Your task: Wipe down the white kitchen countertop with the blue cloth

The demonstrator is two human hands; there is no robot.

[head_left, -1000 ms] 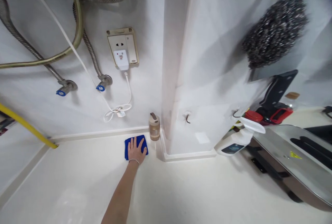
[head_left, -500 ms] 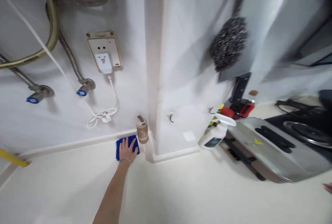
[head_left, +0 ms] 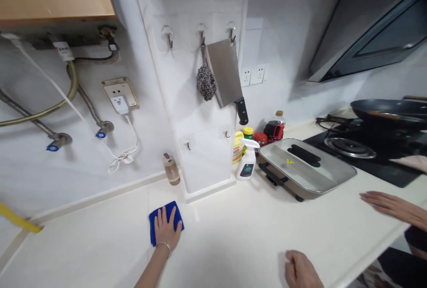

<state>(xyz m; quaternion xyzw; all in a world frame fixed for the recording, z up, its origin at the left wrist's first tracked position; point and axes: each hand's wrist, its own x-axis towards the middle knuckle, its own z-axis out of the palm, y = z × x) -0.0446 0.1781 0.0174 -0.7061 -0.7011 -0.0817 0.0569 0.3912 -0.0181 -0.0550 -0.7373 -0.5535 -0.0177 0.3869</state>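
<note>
My left hand (head_left: pixel 167 230), with a bracelet at the wrist, lies flat with its fingers spread on a folded blue cloth (head_left: pixel 178 218). The cloth rests on the white countertop (head_left: pixel 100 234), a short way out from the wall ledge. Just beyond it a brown bottle (head_left: pixel 171 170) stands in the corner by the pillar. My right hand (head_left: pixel 302 270) is closed with fingers curled, low near the counter's front edge. Nothing shows in it, and part of it is cut off by the frame's bottom.
Another person's hand (head_left: pixel 387 203) lies at the right. Along the back stand a white spray bottle (head_left: pixel 246 166), an electric pan with glass lid (head_left: pixel 307 168), and a stove (head_left: pixel 367 150) with a wok (head_left: pixel 390 110). A cleaver (head_left: pixel 225 72) and steel scrubber (head_left: pixel 207 83) hang on the pillar.
My left hand and the blue cloth have come away from the wall ledge, toward me. The view has tilted up and turned right, bringing my right hand and the other person's hand into sight.
</note>
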